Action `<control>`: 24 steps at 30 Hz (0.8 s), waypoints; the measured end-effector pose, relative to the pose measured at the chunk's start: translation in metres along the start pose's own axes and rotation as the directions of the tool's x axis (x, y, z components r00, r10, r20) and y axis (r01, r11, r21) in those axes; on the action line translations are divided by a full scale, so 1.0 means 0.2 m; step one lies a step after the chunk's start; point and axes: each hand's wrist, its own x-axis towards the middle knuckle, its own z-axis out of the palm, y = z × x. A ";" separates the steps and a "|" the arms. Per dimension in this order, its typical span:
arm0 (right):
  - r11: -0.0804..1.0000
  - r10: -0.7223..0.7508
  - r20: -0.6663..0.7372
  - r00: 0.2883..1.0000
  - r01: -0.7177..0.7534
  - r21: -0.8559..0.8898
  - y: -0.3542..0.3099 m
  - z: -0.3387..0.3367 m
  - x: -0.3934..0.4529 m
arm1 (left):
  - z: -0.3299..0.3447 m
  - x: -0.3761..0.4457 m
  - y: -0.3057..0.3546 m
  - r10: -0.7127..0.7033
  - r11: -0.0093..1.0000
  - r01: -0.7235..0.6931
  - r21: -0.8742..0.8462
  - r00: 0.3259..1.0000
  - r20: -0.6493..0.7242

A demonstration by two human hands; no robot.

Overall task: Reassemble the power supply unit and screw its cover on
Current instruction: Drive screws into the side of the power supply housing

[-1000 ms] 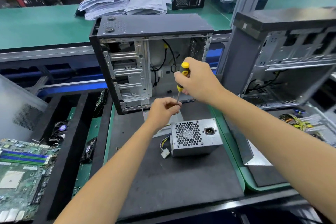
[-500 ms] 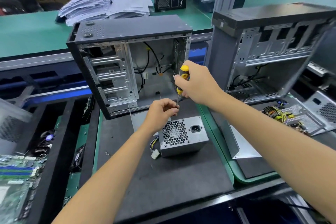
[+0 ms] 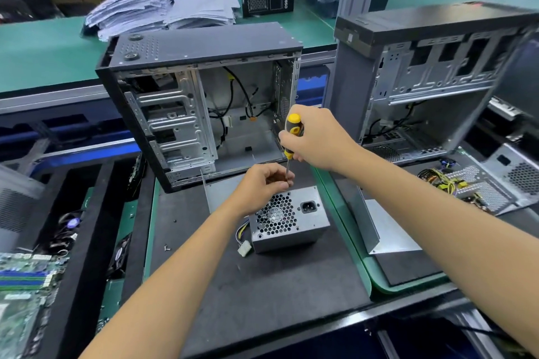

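Head view: my right hand [image 3: 316,140] grips the screwdriver [image 3: 292,133]; my left hand [image 3: 264,183] pinches its shaft over the PSU [image 3: 288,220], mid-mat [image 3: 262,294]. I judge the PSU rigid, heavy, sharp-edged; best held by its side walls.

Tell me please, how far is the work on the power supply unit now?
Done: the power supply unit looks closed, its cover on, standing on the black mat. In hand: the right hand grips the screwdriver upright, the left hand pinches its shaft at the unit's top edge, so a screw is probably going in. Left: loose screws lie on the mat; how many belong here is unclear.
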 end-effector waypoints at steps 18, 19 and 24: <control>1.000 0.008 0.078 0.997 -0.010 0.021 0.08 0.05 -0.06 | -0.06 0.09 0.04 -0.353 0.917 0.255 0.308 0.879 0.321; 1.000 0.007 0.085 0.996 -0.009 0.019 0.08 0.05 -0.06 | -0.05 0.10 0.05 -0.365 0.909 0.259 0.328 0.875 0.319; 0.998 -0.055 0.133 0.990 0.059 -0.023 0.08 0.02 -0.07 | -0.04 0.12 0.04 -0.409 0.887 0.301 0.351 0.864 0.293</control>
